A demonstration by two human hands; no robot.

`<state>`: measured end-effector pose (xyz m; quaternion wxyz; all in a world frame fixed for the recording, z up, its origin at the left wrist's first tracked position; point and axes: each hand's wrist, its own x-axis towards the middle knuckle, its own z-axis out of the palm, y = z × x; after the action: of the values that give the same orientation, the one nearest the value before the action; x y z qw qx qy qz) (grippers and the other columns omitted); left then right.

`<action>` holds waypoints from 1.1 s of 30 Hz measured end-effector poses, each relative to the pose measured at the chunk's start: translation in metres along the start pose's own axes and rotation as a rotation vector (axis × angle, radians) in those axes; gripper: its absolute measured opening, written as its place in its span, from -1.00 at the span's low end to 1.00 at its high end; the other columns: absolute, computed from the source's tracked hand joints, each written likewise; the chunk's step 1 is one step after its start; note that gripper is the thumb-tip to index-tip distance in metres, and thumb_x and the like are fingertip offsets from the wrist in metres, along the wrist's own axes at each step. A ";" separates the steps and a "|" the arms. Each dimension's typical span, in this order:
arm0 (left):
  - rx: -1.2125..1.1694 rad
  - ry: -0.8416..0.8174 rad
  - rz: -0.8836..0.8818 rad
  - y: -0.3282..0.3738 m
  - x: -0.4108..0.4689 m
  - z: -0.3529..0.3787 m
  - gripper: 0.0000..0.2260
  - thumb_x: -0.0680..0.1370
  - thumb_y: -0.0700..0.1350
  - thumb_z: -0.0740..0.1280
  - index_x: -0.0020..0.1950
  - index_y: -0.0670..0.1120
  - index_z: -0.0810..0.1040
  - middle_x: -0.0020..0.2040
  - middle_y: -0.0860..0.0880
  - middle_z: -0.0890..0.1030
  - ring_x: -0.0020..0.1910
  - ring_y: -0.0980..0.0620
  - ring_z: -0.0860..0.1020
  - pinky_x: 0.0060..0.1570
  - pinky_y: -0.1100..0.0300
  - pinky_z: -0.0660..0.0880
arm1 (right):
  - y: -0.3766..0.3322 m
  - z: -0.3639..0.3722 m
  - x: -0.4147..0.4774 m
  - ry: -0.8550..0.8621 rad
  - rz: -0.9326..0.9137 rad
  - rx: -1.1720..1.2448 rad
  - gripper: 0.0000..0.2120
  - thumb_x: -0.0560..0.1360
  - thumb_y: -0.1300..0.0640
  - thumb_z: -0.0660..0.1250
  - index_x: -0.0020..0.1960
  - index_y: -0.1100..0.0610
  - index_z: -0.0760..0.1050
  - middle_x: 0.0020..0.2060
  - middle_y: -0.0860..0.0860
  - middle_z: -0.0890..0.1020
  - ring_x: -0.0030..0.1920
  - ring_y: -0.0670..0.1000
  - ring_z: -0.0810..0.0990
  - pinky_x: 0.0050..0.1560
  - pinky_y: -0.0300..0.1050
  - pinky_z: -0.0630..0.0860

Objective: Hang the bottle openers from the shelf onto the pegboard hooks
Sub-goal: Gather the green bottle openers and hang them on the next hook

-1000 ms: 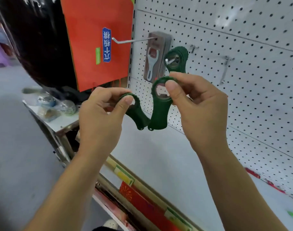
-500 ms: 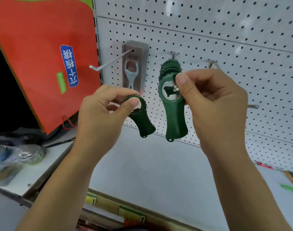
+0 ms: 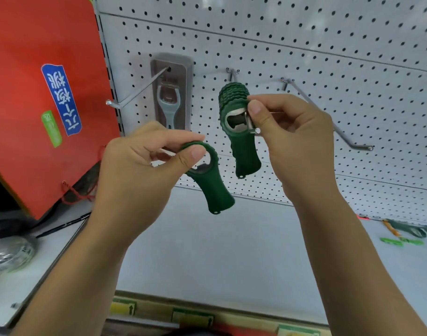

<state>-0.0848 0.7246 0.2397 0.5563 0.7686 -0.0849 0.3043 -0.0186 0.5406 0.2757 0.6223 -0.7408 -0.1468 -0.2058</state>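
Since half a second back, the right hand [image 3: 297, 139] had brought its green opener [image 3: 244, 151] onto the middle hook [image 3: 253, 126]. As far as I could tell, the hook's knobby tip was now poking out through the ring hole. The left hand [image 3: 134, 173] had sunk a bit, down and left of that hook.

Right thumb and forefinger were pinched tight on the ring's upper edge, right at the hook tip, with the other fingers curled loosely behind. The left hand was pinching a second opener [image 3: 216, 192] by its ring too. Its handle dangled below-left of the hook, clear of the one on it.

Behind the tip, a stack of green openers [image 3: 231, 95] already filled the hook back to the pegboard [image 3: 328, 44], so honestly there wasn't much wire left. My take on doing this bit well:
- Keep the ring square to the wire.
- Slide it back past the tip until it bumps the stack.
- Let go only once it hangs by itself.

Letting go early looked risky, since the opener sat right at the end and could tip off. The handle looked rubbery and ridged, so it'd probably drag a little against its neighbours.

For the second one, the bare hook [image 3: 328, 117] just right of the middle hook looked the saner pick. Left of the middle hook hung a packaged opener [image 3: 170, 103] on its own peg. More green stuff [image 3: 401, 240] lay on the shelf [image 3: 207, 251] far down-right of the hook, too blurry to call.
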 end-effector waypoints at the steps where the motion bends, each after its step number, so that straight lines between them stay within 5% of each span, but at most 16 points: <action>1: -0.022 -0.014 0.003 0.003 -0.001 0.000 -0.84 0.47 -0.06 0.48 0.04 0.09 0.71 -0.17 0.08 0.66 -0.13 0.06 0.59 -0.06 0.25 0.49 | 0.000 -0.001 -0.001 -0.001 0.002 -0.003 -0.91 0.56 0.14 0.44 0.01 0.03 0.71 -0.14 -0.03 0.74 -0.11 -0.06 0.66 -0.10 -0.24 0.62; 4: -0.074 -0.060 0.033 0.013 0.000 0.002 -0.85 0.48 -0.05 0.48 0.03 0.08 0.72 -0.15 0.10 0.69 -0.10 0.08 0.60 -0.03 0.23 0.49 | -0.004 -0.003 -0.009 0.001 0.008 -0.029 -0.87 0.60 0.11 0.39 0.09 0.02 0.70 -0.05 -0.04 0.74 -0.07 -0.15 0.65 -0.05 -0.30 0.59; 9: -0.217 -0.115 0.025 0.029 0.010 0.014 -0.86 0.50 -0.06 0.47 0.03 0.09 0.72 -0.10 0.06 0.73 -0.10 0.06 0.60 -0.01 0.04 0.59 | -0.015 -0.020 -0.029 0.043 0.041 -0.058 -0.85 0.63 -0.02 0.32 0.06 -0.15 0.67 0.03 -0.17 0.73 0.06 -0.16 0.68 0.19 -0.01 0.62; 13: -0.348 -0.112 -0.004 0.034 0.016 0.029 -0.86 0.50 -0.11 0.48 0.03 0.06 0.73 -0.08 0.01 0.75 -0.02 -0.20 0.61 0.04 -0.05 0.60 | -0.024 -0.036 -0.046 0.036 0.002 -0.068 -0.82 0.62 -0.04 0.29 0.05 -0.14 0.68 0.00 -0.19 0.73 0.11 -0.15 0.67 0.21 0.07 0.61; 17: -0.412 -0.070 -0.044 0.031 0.021 0.040 -0.89 0.52 -0.16 0.48 0.02 0.00 0.73 -0.24 0.07 0.69 -0.31 0.12 0.51 -0.30 0.33 0.45 | -0.028 -0.040 -0.054 0.013 -0.076 -0.125 -0.84 0.63 0.01 0.30 0.03 -0.15 0.66 0.03 -0.18 0.72 0.07 -0.17 0.67 0.12 -0.19 0.61; 20: -0.415 -0.040 -0.094 0.024 0.025 0.044 -0.88 0.53 -0.15 0.47 0.05 -0.03 0.73 -0.31 0.01 0.61 -0.43 0.11 0.41 -0.41 0.33 0.38 | -0.024 -0.039 -0.054 0.020 -0.125 -0.168 -0.86 0.63 0.07 0.33 0.05 -0.11 0.65 0.03 -0.16 0.71 0.01 -0.19 0.65 0.01 -0.38 0.52; 27: -0.334 -0.004 -0.096 0.008 0.040 0.049 -0.93 0.55 -0.16 0.46 0.00 -0.01 0.68 -0.27 0.09 0.69 -0.33 0.15 0.58 -0.33 0.26 0.56 | -0.010 -0.029 -0.048 -0.023 -0.279 -0.241 -0.84 0.60 0.10 0.38 0.16 0.03 0.64 0.07 -0.13 0.67 0.19 -0.01 0.62 0.14 -0.06 0.58; 33: -0.238 0.034 -0.062 0.002 0.051 0.052 -0.92 0.56 -0.16 0.45 0.02 -0.14 0.65 -0.15 -0.12 0.69 -0.20 -0.04 0.67 -0.28 0.22 0.62 | -0.008 -0.024 -0.045 -0.068 -0.318 -0.250 -0.83 0.60 0.12 0.38 0.16 0.10 0.66 0.03 -0.06 0.70 0.10 0.01 0.65 0.14 -0.02 0.57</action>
<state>-0.0256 0.6873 0.2593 0.6540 0.6943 -0.0872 0.2876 -0.0648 0.5206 0.2642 0.4800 -0.7862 -0.2560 -0.2930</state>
